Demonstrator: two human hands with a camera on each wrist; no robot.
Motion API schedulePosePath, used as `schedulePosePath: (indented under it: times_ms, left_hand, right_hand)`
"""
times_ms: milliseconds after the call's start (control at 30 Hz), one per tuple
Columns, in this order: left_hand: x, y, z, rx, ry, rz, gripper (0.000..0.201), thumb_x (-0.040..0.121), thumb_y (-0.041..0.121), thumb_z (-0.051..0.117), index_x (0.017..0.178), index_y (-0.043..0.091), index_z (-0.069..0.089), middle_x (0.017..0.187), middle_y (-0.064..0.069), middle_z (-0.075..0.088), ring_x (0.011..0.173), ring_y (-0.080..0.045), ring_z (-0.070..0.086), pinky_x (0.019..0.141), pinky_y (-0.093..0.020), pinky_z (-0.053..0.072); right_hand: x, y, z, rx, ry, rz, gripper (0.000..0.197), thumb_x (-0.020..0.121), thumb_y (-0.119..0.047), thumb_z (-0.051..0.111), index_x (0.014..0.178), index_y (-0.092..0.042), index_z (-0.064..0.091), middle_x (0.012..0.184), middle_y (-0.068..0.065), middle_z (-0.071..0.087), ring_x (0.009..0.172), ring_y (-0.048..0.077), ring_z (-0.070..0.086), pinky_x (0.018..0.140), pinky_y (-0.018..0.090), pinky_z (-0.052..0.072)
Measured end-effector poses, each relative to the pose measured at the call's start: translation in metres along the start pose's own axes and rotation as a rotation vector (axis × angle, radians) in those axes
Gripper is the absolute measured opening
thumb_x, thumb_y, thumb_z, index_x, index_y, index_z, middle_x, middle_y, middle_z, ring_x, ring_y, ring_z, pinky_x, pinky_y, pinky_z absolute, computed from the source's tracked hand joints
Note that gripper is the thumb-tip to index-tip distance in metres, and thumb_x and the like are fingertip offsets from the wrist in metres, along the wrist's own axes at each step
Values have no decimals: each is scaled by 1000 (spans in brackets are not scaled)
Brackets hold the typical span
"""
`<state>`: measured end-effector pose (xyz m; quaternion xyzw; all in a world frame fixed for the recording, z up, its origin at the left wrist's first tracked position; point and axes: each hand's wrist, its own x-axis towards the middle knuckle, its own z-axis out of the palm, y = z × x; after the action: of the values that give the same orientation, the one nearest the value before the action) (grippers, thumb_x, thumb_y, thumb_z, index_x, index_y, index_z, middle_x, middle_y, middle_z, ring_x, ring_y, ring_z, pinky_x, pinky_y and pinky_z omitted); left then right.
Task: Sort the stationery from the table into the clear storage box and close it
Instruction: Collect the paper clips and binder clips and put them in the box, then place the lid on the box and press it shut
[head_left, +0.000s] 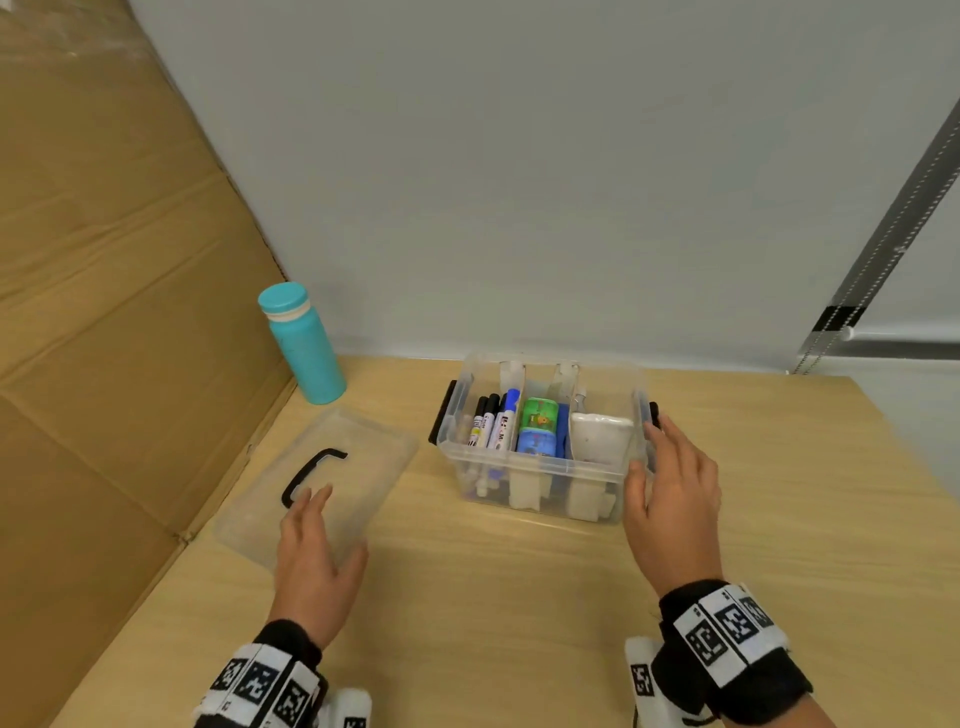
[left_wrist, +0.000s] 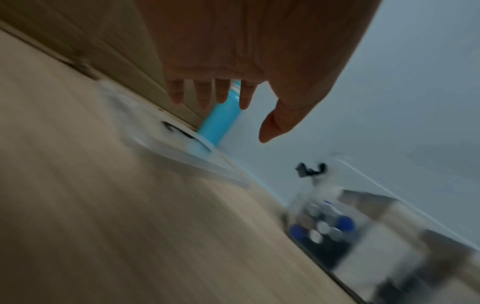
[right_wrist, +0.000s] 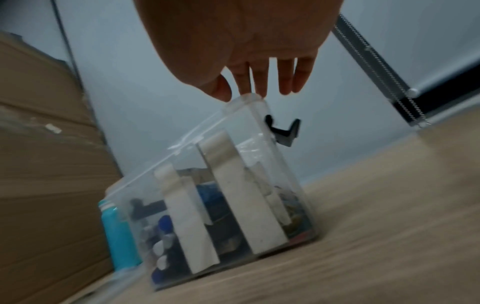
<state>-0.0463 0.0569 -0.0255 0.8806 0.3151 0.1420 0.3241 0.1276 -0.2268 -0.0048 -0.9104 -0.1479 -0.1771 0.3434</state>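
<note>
With the stationery already lying in the box (head_left: 540, 470), we judge the sorting done and only the closing left; no loose item shows on the tabletop (head_left: 519, 597) in any view. The box stands open toward the far edge of the tabletop, somewhat right of middle; its left compartment holds the markers (head_left: 493, 421), the middle one a green item and a blue item, the right one a white item. The lid (head_left: 322, 483) lies flat near the left edge, well apart from the box, black handle upward, just in front of a teal bottle (head_left: 304, 345) in the far left corner. Our left hand (head_left: 317, 556) reaches over the lid's near end with fingers straight and spread, gripping nothing; whether it touches the plastic we cannot tell. Our right hand (head_left: 675, 499) is likewise loose and flat, fingers at the box's right wall beside the black latch (head_left: 653, 413), holding nothing; that latch hangs undone, as does the one on the left wall.
</note>
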Motion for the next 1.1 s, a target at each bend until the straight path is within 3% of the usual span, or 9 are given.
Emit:
schedulePosePath:
  times_ms: [133, 267, 367, 467, 567, 733, 800, 933, 1100]
  left_hand:
    - [4, -44, -18, 16, 16, -294, 76, 87, 23, 63, 149, 18, 18, 158, -10, 8, 143, -33, 14, 114, -52, 19]
    - [15, -71, -28, -132, 3, -428, 85, 87, 25, 64, 150, 16, 9, 158, -13, 4, 143, -37, 10, 116, -53, 16]
    - [26, -81, -31, -268, 7, -481, 92, 85, 26, 66, 151, 17, 3, 159, -10, 2, 144, -35, 11, 116, -54, 17]
    - [40, -86, -31, -414, 11, -526, 98, 83, 26, 68, 150, 19, -3, 159, -9, 6, 144, -33, 12, 117, -52, 17]
    - [52, -85, -32, -531, 15, -581, 103, 80, 29, 71, 149, 24, -5, 158, -8, 11, 143, -33, 17, 116, -52, 21]
    - [52, -70, -26, -493, -7, -571, 97, 87, 24, 64, 150, 21, -9, 159, -3, -12, 146, -28, -4, 119, -47, 9]
    - [53, -70, -22, -487, -10, -549, 98, 86, 24, 65, 149, 25, -10, 159, -2, -14, 146, -27, -6, 118, -48, 8]
    - [58, -70, -20, -541, 6, -558, 94, 86, 23, 63, 149, 31, -6, 158, 5, -14, 146, -23, -5, 117, -47, 10]
    - [71, -74, -27, -667, 86, -565, 88, 87, 19, 63, 147, 38, 2, 159, 6, 2, 145, -28, 5, 115, -49, 17]
  right_hand:
    - [-19, -51, 7, 75, -14, -271, 41, 90, -27, 40, 129, -19, 49, 138, -3, 43, 126, 17, 35, 105, 31, 29]
    - [-39, -99, 41, 154, -244, -565, 29, 88, -18, 45, 115, -20, 56, 125, -6, 51, 116, 11, 45, 97, 26, 42]
    - [-40, -128, 78, 137, -448, -600, 27, 90, -19, 43, 114, -20, 56, 126, -5, 50, 114, 11, 47, 91, 28, 46]
    - [-26, -152, 122, 87, -590, -541, 33, 91, -23, 42, 123, -20, 51, 136, -4, 41, 124, 12, 40, 100, 30, 42]
    - [-3, -169, 167, 27, -709, -359, 42, 91, -25, 45, 132, -18, 43, 145, 0, 31, 131, 18, 35, 106, 37, 38]
    - [21, -176, 225, -94, -826, -67, 67, 94, -33, 45, 148, -10, 14, 159, 12, 3, 146, 29, 8, 118, 40, 16]
    - [22, -179, 240, -158, -799, -31, 73, 94, -39, 44, 149, -9, 7, 158, 14, 6, 145, 32, 9, 118, 40, 15]
    - [26, -184, 252, -221, -651, -22, 70, 90, -43, 47, 144, -10, 19, 138, 13, 33, 126, 30, 33, 104, 40, 33]
    - [34, -189, 243, -159, -605, 73, 55, 91, -42, 47, 132, -7, 37, 128, 14, 33, 117, 30, 39, 96, 38, 39]
